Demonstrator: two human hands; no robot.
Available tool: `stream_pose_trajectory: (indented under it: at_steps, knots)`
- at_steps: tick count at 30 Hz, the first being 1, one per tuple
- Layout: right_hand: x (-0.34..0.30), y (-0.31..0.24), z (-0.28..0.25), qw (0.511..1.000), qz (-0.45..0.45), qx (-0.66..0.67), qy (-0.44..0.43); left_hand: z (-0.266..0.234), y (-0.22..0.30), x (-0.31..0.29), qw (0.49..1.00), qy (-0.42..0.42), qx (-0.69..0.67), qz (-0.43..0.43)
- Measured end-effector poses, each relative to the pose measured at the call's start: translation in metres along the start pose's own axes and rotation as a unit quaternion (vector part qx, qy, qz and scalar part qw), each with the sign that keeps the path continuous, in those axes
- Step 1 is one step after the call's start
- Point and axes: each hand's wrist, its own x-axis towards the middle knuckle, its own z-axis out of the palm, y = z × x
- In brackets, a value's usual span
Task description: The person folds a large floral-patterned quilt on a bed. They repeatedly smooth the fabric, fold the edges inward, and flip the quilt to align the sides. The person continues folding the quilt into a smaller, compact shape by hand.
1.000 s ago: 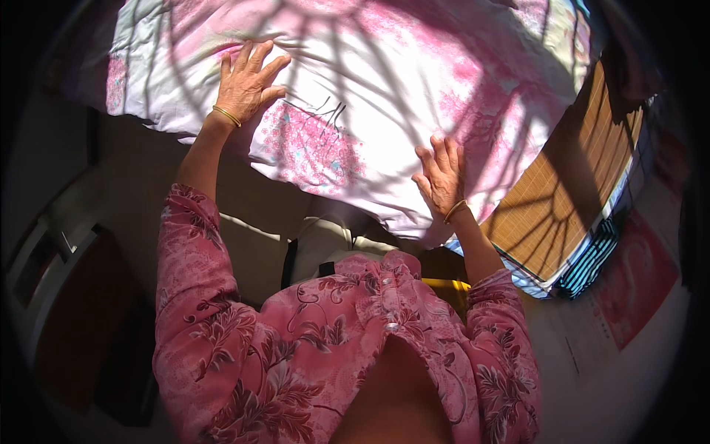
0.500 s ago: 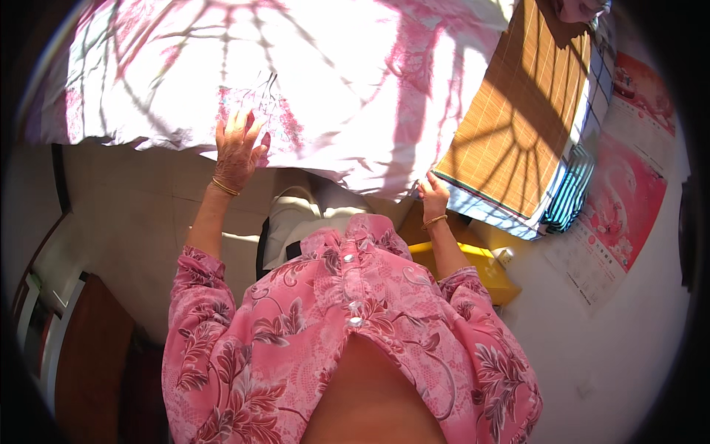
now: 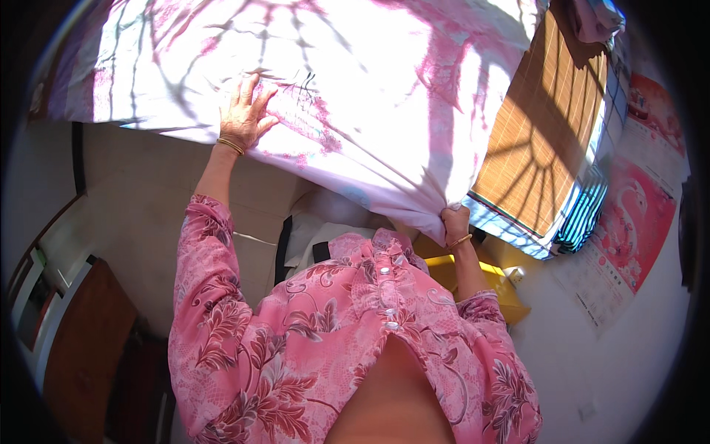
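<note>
A white cloth with pink floral print, like a sheet or quilt cover (image 3: 355, 81), lies spread over the bed, lit by strong sun. My left hand (image 3: 246, 118) rests flat on it near the front edge, fingers spread. At the cloth's near right corner my right hand (image 3: 455, 222) is closed in a fist round the fabric. Taut folds run from that fist up and left across the cloth. A gold-coloured bracelet circles each wrist.
A brown bamboo mat (image 3: 543, 140) covers the bed's right part. Beside it hangs a blue-and-black striped cloth (image 3: 584, 211). Red-and-white calendar sheets (image 3: 632, 222) are at the right. A yellow box-like thing (image 3: 503, 288) stands below my right arm; a brown wooden panel (image 3: 85, 348) is at lower left.
My right hand has gathered the cloth's corner into its fist and pulled it toward me, drawing folds tight. My left hand stays on the cloth, its fingers spread wider.
</note>
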Motion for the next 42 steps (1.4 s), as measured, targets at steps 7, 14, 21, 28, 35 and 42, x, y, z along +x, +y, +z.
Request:
stream_pose_trajectory:
  at_steps: [7, 14, 21, 28, 35, 42]
  knots:
    - [0.077, 0.092, -0.01, 0.991, -0.036, -0.092, 0.088, -0.038, -0.079, 0.025, 0.949, -0.049, 0.263, -0.168]
    - [0.092, 0.099, -0.014, 0.989, -0.02, -0.139, 0.053, -0.015, 0.039, -0.015, 0.999, 0.015, -0.028, -0.007]
    - [0.106, 0.097, -0.017, 0.951, 0.07, -0.274, 0.121, -0.045, -0.07, 0.018, 0.967, 0.126, 0.086, -0.203]
    - [0.047, 0.014, 0.033, 0.835, -0.091, -0.44, 0.317, -0.062, -0.159, -0.072, 0.909, 0.269, -0.038, -0.317]
    - [0.031, -0.166, 0.327, 0.679, -0.517, -0.521, 0.002, -0.079, -0.205, -0.063, 0.994, 0.053, -0.078, -0.05]
    - [0.032, -0.293, 0.587, 0.604, -0.627, -0.487, -0.07, -0.098, -0.377, -0.061, 0.94, 0.219, 0.095, -0.246]
